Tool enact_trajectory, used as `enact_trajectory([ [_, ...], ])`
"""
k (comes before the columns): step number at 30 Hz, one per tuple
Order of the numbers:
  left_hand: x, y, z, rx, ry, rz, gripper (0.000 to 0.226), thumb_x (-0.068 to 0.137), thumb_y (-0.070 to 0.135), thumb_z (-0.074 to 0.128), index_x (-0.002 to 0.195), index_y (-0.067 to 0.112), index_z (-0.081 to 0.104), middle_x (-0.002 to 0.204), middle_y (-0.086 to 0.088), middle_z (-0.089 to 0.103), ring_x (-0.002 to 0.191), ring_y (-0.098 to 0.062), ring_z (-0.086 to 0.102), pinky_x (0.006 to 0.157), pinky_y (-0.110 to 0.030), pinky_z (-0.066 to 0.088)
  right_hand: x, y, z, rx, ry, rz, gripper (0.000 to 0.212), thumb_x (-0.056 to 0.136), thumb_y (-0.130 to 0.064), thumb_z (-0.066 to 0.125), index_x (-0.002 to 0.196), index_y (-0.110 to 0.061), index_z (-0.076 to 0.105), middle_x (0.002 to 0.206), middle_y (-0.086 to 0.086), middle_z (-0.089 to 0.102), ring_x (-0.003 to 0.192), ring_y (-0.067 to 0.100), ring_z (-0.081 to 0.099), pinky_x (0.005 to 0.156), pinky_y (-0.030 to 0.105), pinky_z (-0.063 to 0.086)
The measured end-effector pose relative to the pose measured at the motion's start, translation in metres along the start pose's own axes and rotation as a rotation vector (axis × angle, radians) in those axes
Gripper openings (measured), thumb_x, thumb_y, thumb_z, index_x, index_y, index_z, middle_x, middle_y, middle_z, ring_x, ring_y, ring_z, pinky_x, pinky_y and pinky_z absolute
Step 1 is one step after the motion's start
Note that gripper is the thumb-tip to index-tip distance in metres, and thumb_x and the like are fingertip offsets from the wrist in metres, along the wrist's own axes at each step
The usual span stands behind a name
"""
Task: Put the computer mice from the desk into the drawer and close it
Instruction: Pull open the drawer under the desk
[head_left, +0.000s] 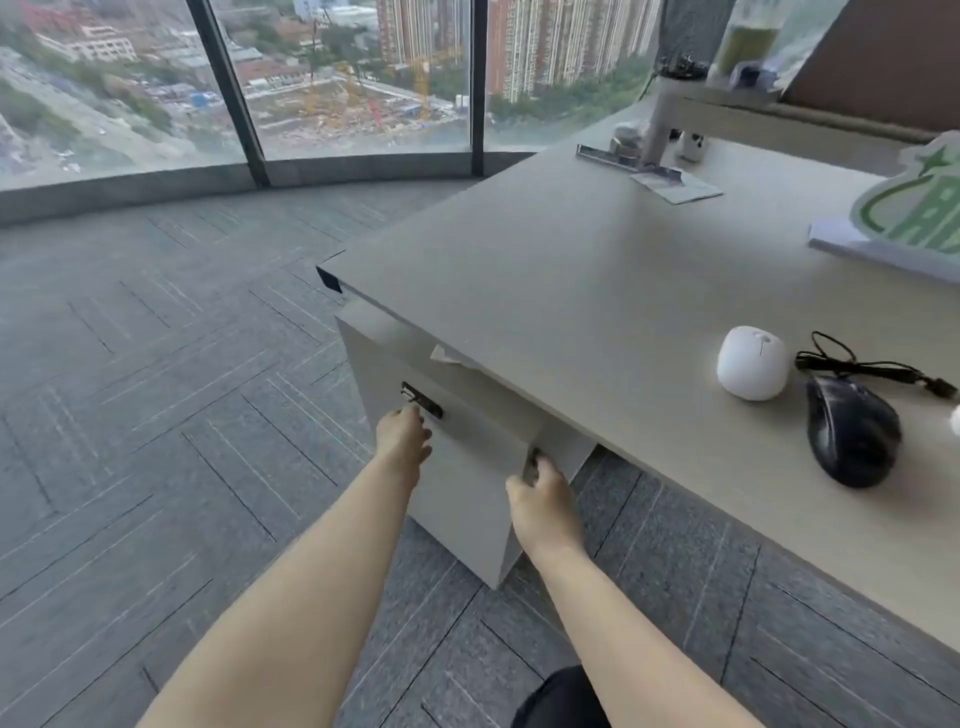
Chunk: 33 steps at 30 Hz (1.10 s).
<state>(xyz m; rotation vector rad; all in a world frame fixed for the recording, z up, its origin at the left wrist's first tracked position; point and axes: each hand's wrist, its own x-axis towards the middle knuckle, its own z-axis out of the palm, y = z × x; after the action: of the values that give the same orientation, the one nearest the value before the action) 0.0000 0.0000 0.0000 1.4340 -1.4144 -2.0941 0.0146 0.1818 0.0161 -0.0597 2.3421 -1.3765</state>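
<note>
A white mouse and a black wired mouse lie side by side on the grey desk near its front edge, the black one's cable coiled behind it. Below the desk's left corner stands a grey drawer cabinet. My left hand rests on the drawer front beside the black lock. My right hand curls its fingers around the right edge of the drawer front. The drawer's inside is hidden.
A monitor stand and a metal clamp with papers sit at the desk's back. A green and white sign lies on a notebook at the right. Grey carpet spreads left toward the floor-to-ceiling windows.
</note>
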Motion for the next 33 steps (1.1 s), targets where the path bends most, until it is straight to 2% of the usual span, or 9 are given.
enact_trajectory([
  [5, 0.036, 0.009, 0.009, -0.013, 0.112, 0.067, 0.022, 0.094, 0.022, 0.043, 0.1, 0.006, 0.056, 0.103, -0.016, 0.062, 0.095, -0.032, 0.062, 0.069, -0.04, 0.053, 0.007, 0.002, 0.011, -0.013, 0.099, 0.001, 0.043, 0.085, -0.014, 0.045, 0.126, -0.008, 0.055, 0.125, 0.011, 0.066, 0.11, 0.03, 0.062, 0.088, 0.035, 0.049],
  [10, 0.054, 0.006, 0.009, -0.002, 0.139, 0.051, 0.034, 0.092, 0.016, 0.044, 0.119, -0.001, 0.057, 0.125, -0.024, 0.058, 0.109, -0.035, 0.059, 0.064, -0.044, 0.058, 0.005, 0.001, 0.011, -0.016, 0.125, 0.0, 0.042, 0.084, -0.008, 0.044, 0.124, -0.005, 0.056, 0.123, 0.013, 0.067, 0.11, 0.031, 0.062, 0.088, 0.035, 0.049],
  [12, 0.052, 0.005, 0.004, -0.006, 0.147, 0.044, 0.033, 0.093, 0.016, 0.045, 0.119, -0.002, 0.055, 0.128, -0.026, 0.056, 0.11, -0.035, 0.058, 0.065, -0.045, 0.059, -0.001, 0.001, 0.01, -0.036, 0.099, -0.018, 0.041, 0.084, -0.008, 0.043, 0.122, -0.006, 0.057, 0.12, 0.012, 0.068, 0.104, 0.029, 0.063, 0.078, 0.032, 0.049],
  [15, 0.041, 0.002, -0.015, -0.042, 0.175, 0.018, 0.032, 0.092, 0.007, 0.045, 0.12, -0.002, 0.056, 0.13, -0.024, 0.057, 0.111, -0.036, 0.059, 0.057, -0.041, 0.058, -0.019, 0.004, 0.008, -0.105, 0.034, -0.064, 0.033, 0.086, -0.009, 0.045, 0.114, -0.008, 0.062, 0.106, 0.007, 0.071, 0.086, 0.021, 0.06, 0.055, 0.019, 0.038],
  [22, -0.005, -0.025, -0.1, -0.08, 0.199, 0.034, 0.031, 0.097, 0.021, 0.047, 0.119, 0.0, 0.055, 0.122, -0.018, 0.058, 0.105, -0.03, 0.058, 0.072, -0.046, 0.058, -0.087, 0.017, 0.023, -0.065, -0.186, -0.137, 0.034, 0.089, -0.009, 0.047, 0.116, -0.017, 0.067, 0.109, -0.003, 0.072, 0.099, 0.013, 0.063, 0.073, 0.015, 0.046],
  [24, -0.021, -0.035, -0.13, -0.108, 0.204, 0.06, 0.025, 0.098, 0.02, 0.047, 0.113, 0.002, 0.055, 0.112, -0.014, 0.058, 0.107, -0.03, 0.057, 0.076, -0.047, 0.058, -0.112, 0.022, 0.031, -0.055, -0.247, -0.159, 0.036, 0.09, -0.009, 0.048, 0.12, -0.018, 0.066, 0.108, -0.006, 0.071, 0.102, 0.011, 0.063, 0.081, 0.017, 0.049],
  [27, -0.041, -0.049, -0.173, -0.149, 0.237, 0.076, 0.022, 0.099, 0.02, 0.047, 0.11, 0.004, 0.055, 0.096, -0.008, 0.06, 0.108, -0.031, 0.059, 0.082, -0.051, 0.057, -0.143, 0.03, 0.045, -0.058, -0.345, -0.181, 0.037, 0.088, -0.009, 0.048, 0.117, -0.02, 0.068, 0.101, -0.008, 0.071, 0.097, 0.009, 0.065, 0.078, 0.015, 0.051],
  [30, -0.059, -0.058, -0.209, -0.171, 0.279, 0.082, 0.02, 0.099, 0.02, 0.047, 0.107, 0.004, 0.055, 0.11, -0.016, 0.063, 0.11, -0.031, 0.061, 0.077, -0.048, 0.057, -0.165, 0.034, 0.06, -0.108, -0.421, -0.229, 0.039, 0.082, -0.014, 0.047, 0.111, -0.021, 0.072, 0.102, -0.004, 0.075, 0.096, 0.013, 0.068, 0.086, 0.033, 0.057],
  [33, -0.074, -0.065, -0.236, -0.161, 0.289, 0.093, 0.021, 0.1, 0.019, 0.045, 0.106, 0.002, 0.056, 0.118, -0.019, 0.064, 0.107, -0.029, 0.063, 0.073, -0.046, 0.058, -0.183, 0.037, 0.071, -0.148, -0.48, -0.25, 0.04, 0.08, -0.015, 0.047, 0.111, -0.021, 0.072, 0.104, -0.005, 0.075, 0.093, 0.008, 0.067, 0.083, 0.028, 0.057],
])
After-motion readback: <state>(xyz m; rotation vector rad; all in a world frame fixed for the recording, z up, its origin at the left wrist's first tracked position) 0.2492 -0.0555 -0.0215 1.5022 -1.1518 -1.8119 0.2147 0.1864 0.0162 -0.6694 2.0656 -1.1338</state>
